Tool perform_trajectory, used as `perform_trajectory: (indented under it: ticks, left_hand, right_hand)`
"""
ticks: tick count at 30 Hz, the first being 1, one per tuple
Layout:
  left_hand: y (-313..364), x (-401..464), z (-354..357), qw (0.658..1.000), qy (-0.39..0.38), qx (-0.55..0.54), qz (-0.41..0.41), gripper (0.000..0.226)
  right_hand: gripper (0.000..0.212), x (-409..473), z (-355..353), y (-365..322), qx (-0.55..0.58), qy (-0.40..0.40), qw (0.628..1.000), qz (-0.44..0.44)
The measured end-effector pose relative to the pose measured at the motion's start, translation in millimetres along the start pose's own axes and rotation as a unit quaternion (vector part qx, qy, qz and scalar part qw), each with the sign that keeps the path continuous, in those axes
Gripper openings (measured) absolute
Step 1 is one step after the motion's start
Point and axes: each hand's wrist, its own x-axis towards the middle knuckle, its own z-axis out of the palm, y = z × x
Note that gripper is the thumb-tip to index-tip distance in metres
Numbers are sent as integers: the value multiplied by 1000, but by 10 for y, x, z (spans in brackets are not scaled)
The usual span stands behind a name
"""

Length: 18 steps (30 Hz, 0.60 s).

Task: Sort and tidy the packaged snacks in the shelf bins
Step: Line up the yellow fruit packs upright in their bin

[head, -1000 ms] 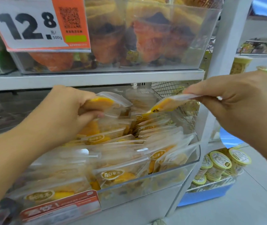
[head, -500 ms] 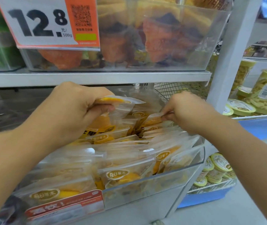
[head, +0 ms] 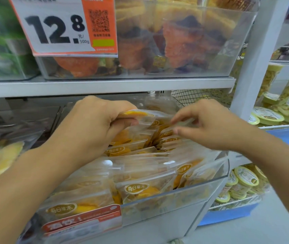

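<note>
A clear plastic bin point(head: 175, 192) on the lower shelf is packed with several see-through packets of yellow dried mango point(head: 136, 189) standing in rows. My left hand point(head: 94, 127) grips one mango packet point(head: 136, 115) by its top edge at the back of the bin. My right hand point(head: 208, 124) hovers just right of it over the back rows, its fingers loosely spread and blurred, touching the packet tops. I cannot make out anything held between those fingers.
Above, a shelf board point(head: 105, 85) carries a clear bin of orange dried fruit point(head: 175, 41) with a 12.8 price tag point(head: 64, 27). A white upright post point(head: 256, 59) stands on the right. Tubs of snacks point(head: 244, 182) fill the neighbouring shelves. Another mango bin point(head: 1, 155) sits left.
My right hand brought a packet in from the right, lowered it into the back rows and has opened its fingers. My left hand has kept its grip on its packet.
</note>
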Motion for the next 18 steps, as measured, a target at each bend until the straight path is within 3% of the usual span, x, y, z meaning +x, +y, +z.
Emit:
perform_trajectory:
  ticks: [3, 5, 7, 8, 11, 15, 18]
  left_hand:
    - [151, 60, 20, 990, 91, -104, -2, 16]
    - [262, 93, 77, 969, 139, -199, -38, 15]
    - [325, 106, 143, 944, 141, -290, -76, 14]
    - [341, 102, 163, 938, 141, -306, -84, 15]
    - [338, 93, 189, 939, 134, -305, -81, 15]
    - [297, 96, 141, 951, 105, -284, -58, 17]
    - [184, 66, 34, 970, 83, -229, -19, 16]
  right_hand:
    - [51, -177, 36, -348, 156, 15, 987, -35]
    - [45, -134, 150, -446, 151, 71, 985, -37]
    - [32, -63, 213, -467, 147, 176, 972, -43]
    - [35, -37, 221, -461, 181, 224, 957, -41]
    - [50, -6, 220, -414, 313, 229, 921, -48]
    - [43, -57, 105, -244, 207, 204, 952, -89]
    - [10, -184, -23, -34, 68, 230, 957, -161]
